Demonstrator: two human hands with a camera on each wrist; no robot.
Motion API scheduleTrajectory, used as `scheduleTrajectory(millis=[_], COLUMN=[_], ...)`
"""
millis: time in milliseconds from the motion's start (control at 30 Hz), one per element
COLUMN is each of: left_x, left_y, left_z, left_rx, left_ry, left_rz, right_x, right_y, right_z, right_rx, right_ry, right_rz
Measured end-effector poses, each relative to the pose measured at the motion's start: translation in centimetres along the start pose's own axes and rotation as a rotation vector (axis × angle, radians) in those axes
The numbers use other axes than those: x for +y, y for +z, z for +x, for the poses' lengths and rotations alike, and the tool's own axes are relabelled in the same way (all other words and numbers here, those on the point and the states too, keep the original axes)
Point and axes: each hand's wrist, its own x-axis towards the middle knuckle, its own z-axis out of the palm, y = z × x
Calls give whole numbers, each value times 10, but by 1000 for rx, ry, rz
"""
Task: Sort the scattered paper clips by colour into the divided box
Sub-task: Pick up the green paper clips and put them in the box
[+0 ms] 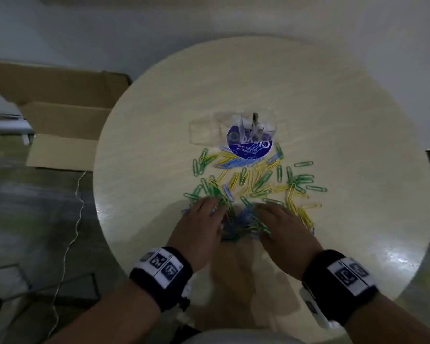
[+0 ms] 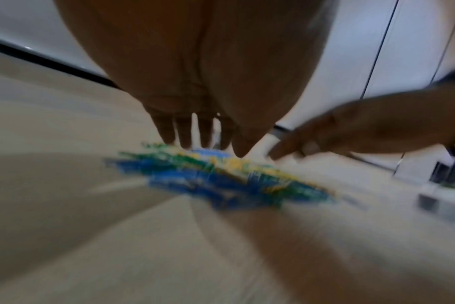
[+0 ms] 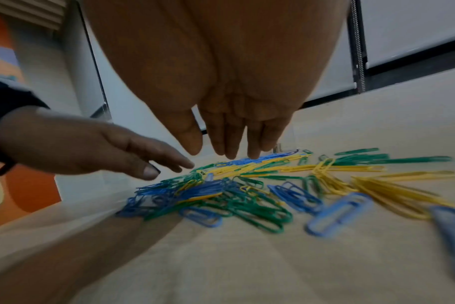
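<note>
1. Seen from the head camera, both hands lie palm-down on the round wooden table [image 1: 333, 100], the left hand [image 1: 199, 227] and right hand [image 1: 286, 229] flanking the near end of a spread of paper clips [image 1: 253, 180] in green, yellow and blue. Neither hand grips anything; the fingers are stretched flat and slightly apart.
2. Only this view shows the clear divided box [image 1: 209, 131] beyond the clips, towards the table's middle, with a round blue label [image 1: 250, 145] and some crumpled clear wrapping at its right end. I can't make out its compartments or whether any clips are in it.
3. The right wrist camera gives the sharpest look: blue paper clips [image 3: 338, 211] and green paper clips [image 3: 257, 214] tangled nearest, yellow paper clips [image 3: 392, 191] fanned out to the right, fingertips [image 3: 255, 152] straight and just above the pile.
4. The left wrist picture is badly smeared; the clips are only a band of colour there.
5. A cardboard box [image 1: 67, 115] sits on the floor to the left, cut off by the table.
</note>
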Motion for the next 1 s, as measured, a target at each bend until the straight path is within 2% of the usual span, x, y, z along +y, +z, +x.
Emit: scheduleTrajectory(millis=[100, 200, 333, 433, 533, 633, 700, 800, 867, 1000], left_x=[0, -5, -9, -18, -34, -50, -55, -57, -58, -62], left_y=[11, 23, 22, 17, 6, -1, -1, 3, 5, 3], left_z=[3, -3, -14, -15, -6, 3, 7, 11, 13, 15], left_rx=[-82, -135, -139, -67, 108, 224, 221, 174, 181, 222], left_ry=[-104, -37, 41, -13, -131, -253, -244, -202, -200, -229], left_rz=[70, 88, 63, -14, -47, -52, -58, -19, -18, -118], right_x=[-3, -8, 10, 26, 29, 20, 9, -10, -14, 2], right_y=[2, 15, 22, 12, 3, -6, -7, 0, 4, -2], right_z=[29, 52, 59, 55, 57, 71, 87, 111, 123, 133], right_rx=[-45, -134, -156, -140, -66, 16, 58, 29, -6, 8], right_ry=[-80, -195, -160, -56, 15, -33, -151, -267, -240, -55], right_rz=[15, -52, -189, -203, -199, -165, -166, -235, -267, -247])
